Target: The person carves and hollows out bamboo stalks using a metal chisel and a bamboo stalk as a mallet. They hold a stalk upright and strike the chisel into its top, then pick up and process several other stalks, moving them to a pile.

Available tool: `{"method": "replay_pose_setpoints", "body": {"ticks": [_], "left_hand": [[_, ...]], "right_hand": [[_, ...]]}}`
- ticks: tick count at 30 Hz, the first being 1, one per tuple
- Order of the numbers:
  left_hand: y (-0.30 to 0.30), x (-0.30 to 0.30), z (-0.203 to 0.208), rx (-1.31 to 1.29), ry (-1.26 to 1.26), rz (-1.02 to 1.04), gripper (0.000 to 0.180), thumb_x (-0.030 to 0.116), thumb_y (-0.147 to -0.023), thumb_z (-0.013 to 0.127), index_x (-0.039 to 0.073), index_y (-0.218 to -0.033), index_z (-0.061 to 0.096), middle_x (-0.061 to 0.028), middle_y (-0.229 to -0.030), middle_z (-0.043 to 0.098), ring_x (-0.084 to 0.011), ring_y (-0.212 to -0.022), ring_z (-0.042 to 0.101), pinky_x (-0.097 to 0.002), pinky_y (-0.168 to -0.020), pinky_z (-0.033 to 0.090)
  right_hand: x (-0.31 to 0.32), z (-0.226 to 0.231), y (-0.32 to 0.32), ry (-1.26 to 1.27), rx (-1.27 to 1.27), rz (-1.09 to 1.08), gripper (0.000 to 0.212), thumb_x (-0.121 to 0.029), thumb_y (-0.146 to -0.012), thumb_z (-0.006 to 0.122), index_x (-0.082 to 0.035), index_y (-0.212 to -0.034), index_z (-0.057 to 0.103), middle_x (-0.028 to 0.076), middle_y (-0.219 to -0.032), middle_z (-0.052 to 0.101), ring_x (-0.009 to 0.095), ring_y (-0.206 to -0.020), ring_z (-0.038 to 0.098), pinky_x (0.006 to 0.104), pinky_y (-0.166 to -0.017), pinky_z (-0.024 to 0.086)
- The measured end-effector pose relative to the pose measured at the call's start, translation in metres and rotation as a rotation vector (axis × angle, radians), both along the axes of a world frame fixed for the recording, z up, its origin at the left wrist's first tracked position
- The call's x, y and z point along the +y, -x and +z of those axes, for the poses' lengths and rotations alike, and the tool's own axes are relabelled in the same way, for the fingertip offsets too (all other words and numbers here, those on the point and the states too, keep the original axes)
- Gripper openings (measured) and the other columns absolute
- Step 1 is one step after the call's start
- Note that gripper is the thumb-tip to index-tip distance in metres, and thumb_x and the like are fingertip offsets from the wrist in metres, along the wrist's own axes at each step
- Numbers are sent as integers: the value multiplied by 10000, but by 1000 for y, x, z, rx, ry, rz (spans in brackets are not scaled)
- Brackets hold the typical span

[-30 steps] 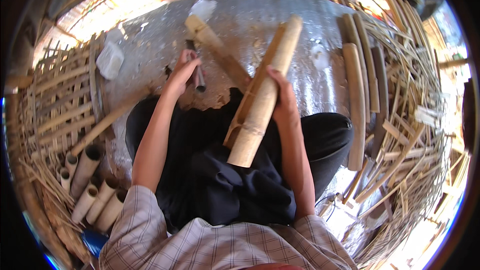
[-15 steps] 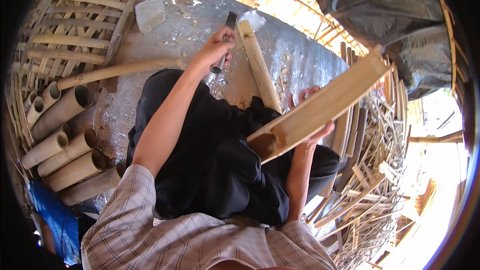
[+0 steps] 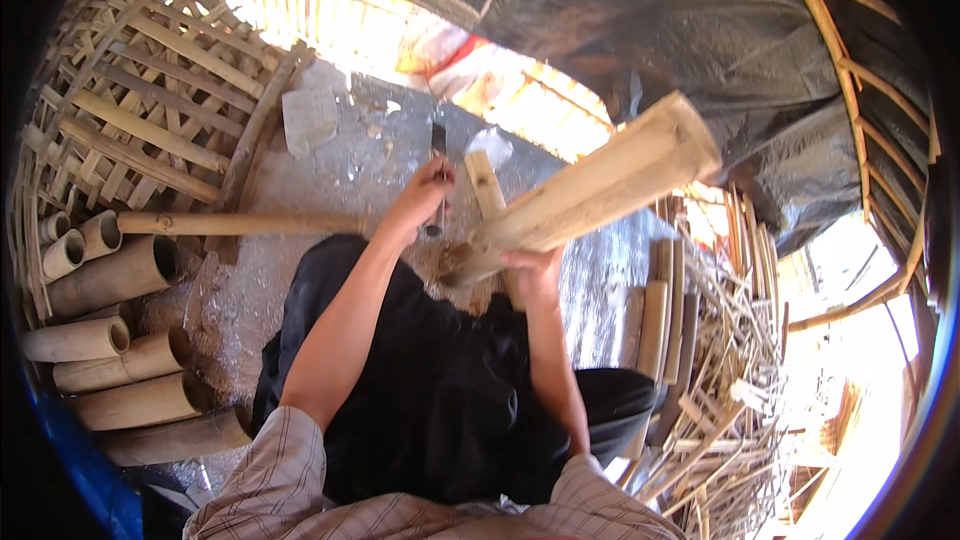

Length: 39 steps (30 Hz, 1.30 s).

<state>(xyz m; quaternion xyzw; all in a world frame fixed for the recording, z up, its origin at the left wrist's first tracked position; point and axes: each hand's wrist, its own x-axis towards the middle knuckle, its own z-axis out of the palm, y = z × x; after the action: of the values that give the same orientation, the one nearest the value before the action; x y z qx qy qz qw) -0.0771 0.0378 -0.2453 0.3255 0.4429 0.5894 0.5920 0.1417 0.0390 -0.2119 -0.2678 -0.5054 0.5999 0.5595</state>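
My left hand point(image 3: 424, 200) is closed around a metal tool point(image 3: 438, 140) that has a flat dark end and a round tubular end. To its right, my right hand point(image 3: 537, 268) grips the underside of a thick split bamboo piece point(image 3: 610, 180). The bamboo slants up to the right, and its near end hangs above my lap, right of the tool. Partly behind it lies a narrower bamboo length point(image 3: 484, 180) on the floor. Black trousers point(image 3: 420, 380) cover my folded legs below both hands.
Cut bamboo tubes point(image 3: 140, 350) lie stacked at the left, below a woven bamboo panel point(image 3: 160, 90). A bamboo pole point(image 3: 240, 224) points toward my knee. A flat stone point(image 3: 310, 120) lies beyond. At the right is a heap of bamboo slivers point(image 3: 725, 390).
The split bamboo has turned from showing its hollow inside to its outer side, and its near end has moved left toward the tool. My left hand still holds the tool.
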Motion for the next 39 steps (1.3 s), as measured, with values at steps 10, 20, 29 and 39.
{"method": "replay_pose_setpoints", "body": {"ticks": [10, 20, 29, 39], "left_hand": [[-1, -4, 3, -26, -9, 10, 324, 4, -926, 566, 164, -1173, 432, -50, -908, 515, -168, -670, 572, -337, -569, 537], [-1, -48, -5, -11, 49, -94, 445, 45, -888, 618, 148, -1238, 363, -93, -781, 524, -180, -489, 514, -338, -412, 418], [-16, -135, 23, -383, -17, -46, 206, 112, -1035, 492, 81, -1237, 471, -116, -972, 524, -109, -606, 463, -213, -388, 388], [-11, -151, 7, -695, -109, -8, 94, 27, -1012, 478, -61, -998, 449, -79, -848, 445, -98, -620, 449, -222, -490, 422]], "right_hand": [[-16, -1, -8, 81, -27, -41, 803, 70, -390, 713, -6, -1184, 621, 67, -1057, 656, 252, -1009, 629, 371, -919, 510], [-37, -3, -27, -63, 17, -99, 848, 88, -381, 753, -3, -1214, 626, 62, -1140, 667, 230, -1098, 608, 374, -969, 500], [-21, -11, -7, -179, 23, -204, 1116, -3, -387, 901, -30, -1413, 461, 117, -1315, 620, 275, -1260, 565, 409, -1094, 414], [-11, -6, -6, -323, -576, -489, 1022, -128, -521, 944, -42, -1407, 443, 203, -1291, 543, 382, -1193, 557, 480, -1045, 453]]}}
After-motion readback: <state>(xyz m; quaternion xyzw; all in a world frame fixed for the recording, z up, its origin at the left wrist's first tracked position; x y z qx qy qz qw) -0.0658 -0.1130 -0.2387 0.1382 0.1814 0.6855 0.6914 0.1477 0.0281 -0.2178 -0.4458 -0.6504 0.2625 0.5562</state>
